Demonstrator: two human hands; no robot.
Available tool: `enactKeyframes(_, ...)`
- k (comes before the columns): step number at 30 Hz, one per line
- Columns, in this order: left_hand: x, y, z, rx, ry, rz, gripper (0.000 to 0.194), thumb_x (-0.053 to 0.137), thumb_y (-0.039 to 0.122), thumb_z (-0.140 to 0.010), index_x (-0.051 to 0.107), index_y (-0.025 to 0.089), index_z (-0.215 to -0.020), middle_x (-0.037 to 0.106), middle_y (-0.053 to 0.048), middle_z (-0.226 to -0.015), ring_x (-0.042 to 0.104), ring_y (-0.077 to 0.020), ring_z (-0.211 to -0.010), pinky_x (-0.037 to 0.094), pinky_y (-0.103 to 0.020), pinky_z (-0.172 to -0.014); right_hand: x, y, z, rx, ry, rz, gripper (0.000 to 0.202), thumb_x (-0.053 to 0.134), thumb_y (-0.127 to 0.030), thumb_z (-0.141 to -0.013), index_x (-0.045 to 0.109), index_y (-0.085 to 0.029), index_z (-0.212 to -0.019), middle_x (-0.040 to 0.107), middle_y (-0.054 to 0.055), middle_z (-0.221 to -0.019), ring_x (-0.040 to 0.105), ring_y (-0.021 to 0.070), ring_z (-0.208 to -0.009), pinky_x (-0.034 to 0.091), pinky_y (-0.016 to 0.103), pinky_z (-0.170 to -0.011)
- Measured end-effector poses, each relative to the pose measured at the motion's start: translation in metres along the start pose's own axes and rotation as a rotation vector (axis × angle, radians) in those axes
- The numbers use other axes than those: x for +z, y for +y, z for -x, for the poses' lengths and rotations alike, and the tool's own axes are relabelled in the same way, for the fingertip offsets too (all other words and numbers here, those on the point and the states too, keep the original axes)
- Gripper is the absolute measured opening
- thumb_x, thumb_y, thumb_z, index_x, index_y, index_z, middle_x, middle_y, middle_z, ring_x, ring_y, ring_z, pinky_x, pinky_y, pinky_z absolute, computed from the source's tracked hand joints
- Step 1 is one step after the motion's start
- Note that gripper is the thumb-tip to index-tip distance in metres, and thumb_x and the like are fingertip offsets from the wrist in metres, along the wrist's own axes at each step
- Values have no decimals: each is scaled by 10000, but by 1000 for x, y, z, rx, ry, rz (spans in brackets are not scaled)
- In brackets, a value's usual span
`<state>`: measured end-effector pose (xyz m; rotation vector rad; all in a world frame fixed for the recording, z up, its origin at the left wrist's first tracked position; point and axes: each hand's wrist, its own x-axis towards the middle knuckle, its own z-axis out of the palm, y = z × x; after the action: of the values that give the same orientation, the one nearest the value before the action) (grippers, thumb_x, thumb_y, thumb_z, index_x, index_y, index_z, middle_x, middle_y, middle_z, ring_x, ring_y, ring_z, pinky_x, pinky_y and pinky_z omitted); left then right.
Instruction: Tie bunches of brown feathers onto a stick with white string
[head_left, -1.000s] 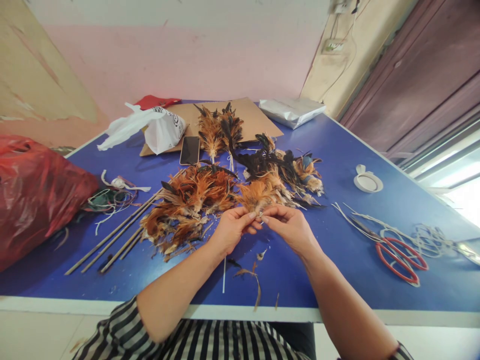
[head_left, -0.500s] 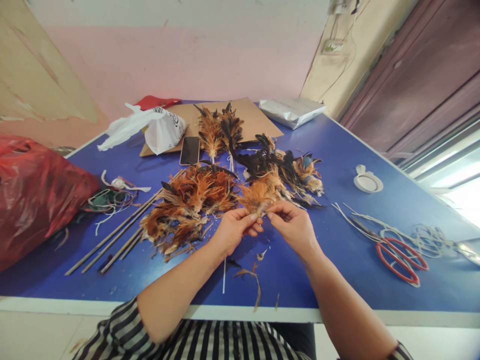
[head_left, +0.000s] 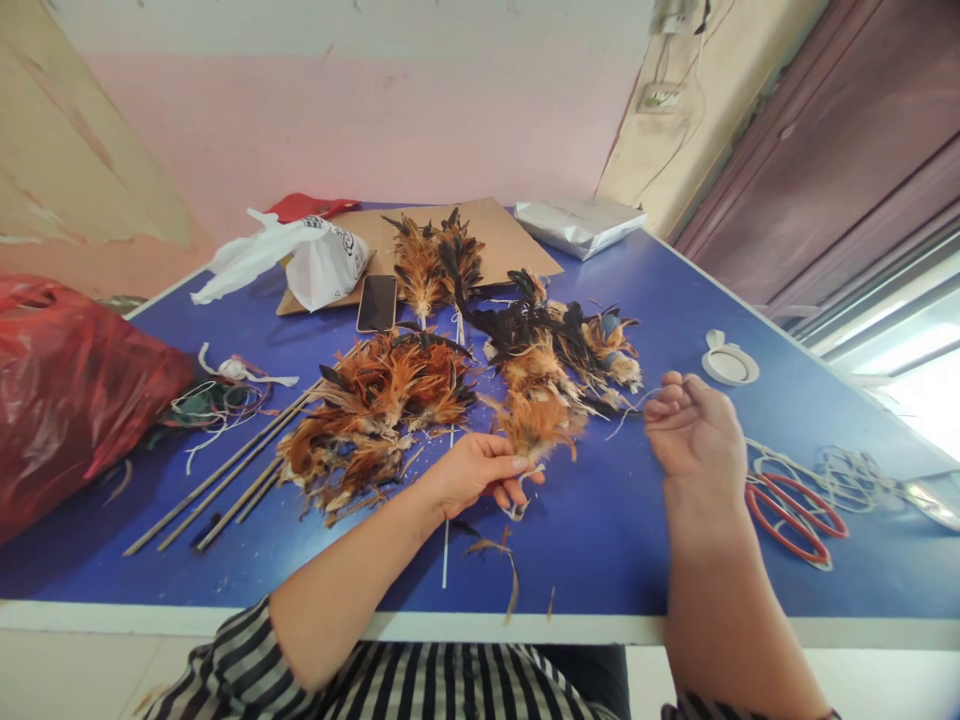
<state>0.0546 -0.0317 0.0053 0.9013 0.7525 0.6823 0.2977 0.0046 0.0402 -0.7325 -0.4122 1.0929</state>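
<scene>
My left hand (head_left: 491, 470) pinches the base of a small bunch of orange-brown feathers (head_left: 536, 425) between thumb and fingers. A bit of white shows at the pinched end. Off to the right, my right hand (head_left: 694, 425) is raised over the table with its fingers curled closed. A thin pale string (head_left: 632, 412) trails from its fingertips toward the left. Just left of the bunch lies a heap of reddish-brown feathers (head_left: 405, 380). Beyond it sits a pile of black and tan feathers (head_left: 544, 335).
Red-handled scissors (head_left: 799, 515) and a tangle of white cord (head_left: 862, 480) lie at right, near a white tape roll (head_left: 730, 362). Thin sticks (head_left: 217, 470) lie at left beside a red plastic bag (head_left: 75, 400). Behind are a phone (head_left: 376, 303), cardboard (head_left: 517, 235) and two tied feather bunches (head_left: 420, 265).
My right hand has left the feather bunch and swung right, drawing the string out. My left hand has shifted slightly right and down, still holding the bunch.
</scene>
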Motion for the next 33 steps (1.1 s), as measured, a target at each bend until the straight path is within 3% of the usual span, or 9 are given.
enactKeyframes(2,-2,3,2,14,-14,-53,275,679,326,-645,649,74,-752,678,-129,-842,565,-67,-447,408,-159,-400,-3,-2,-2,32,-13,12,65,593,-129,-665,533,-152,-672,533,-33,-622,472,28,-480,396,130,-415)
enactKeyframes(5,-6,7,1,104,93,-39,222,666,294,-669,646,84,-735,672,-125,-916,581,-56,-497,426,-140,-435,0,4,4,127,-107,83,119,635,-162,-652,520,-168,-679,472,-59,-554,417,29,-428,368,142,-386)
enactKeyframes(9,-9,10,-1,136,137,110,199,631,236,-717,655,93,-854,606,-132,-1101,613,-51,-628,430,-94,-462,14,17,23,293,-341,154,139,631,-209,-689,495,-181,-676,416,-64,-526,351,29,-401,313,156,-373)
enactKeyframes(12,-8,9,-2,109,140,210,160,613,181,-734,654,88,-858,598,-130,-1117,610,-42,-633,443,-81,-474,28,28,39,401,-522,211,132,602,-229,-729,486,-181,-686,414,-60,-526,359,36,-411,298,170,-394)
enactKeyframes(15,-5,8,-2,78,125,274,132,597,140,-743,655,87,-849,614,-119,-1089,618,-46,-631,452,-78,-472,41,39,50,466,-623,280,141,595,-263,-739,482,-186,-707,426,-59,-525,399,52,-432,308,187,-422)
enactKeyframes(23,-6,4,-2,-73,47,341,78,575,116,-758,629,67,-786,675,-108,-821,654,-115,-661,467,-96,-478,48,44,52,419,-618,345,160,600,-293,-730,476,-194,-709,420,-64,-531,409,65,-465,320,204,-452)
enactKeyframes(33,-6,4,-4,-94,106,254,69,611,132,-732,617,66,-713,653,-65,-655,628,-87,-556,462,-108,-464,38,42,42,291,-550,391,183,611,-332,-706,473,-213,-715,380,-58,-533,404,88,-472,360,242,-476)
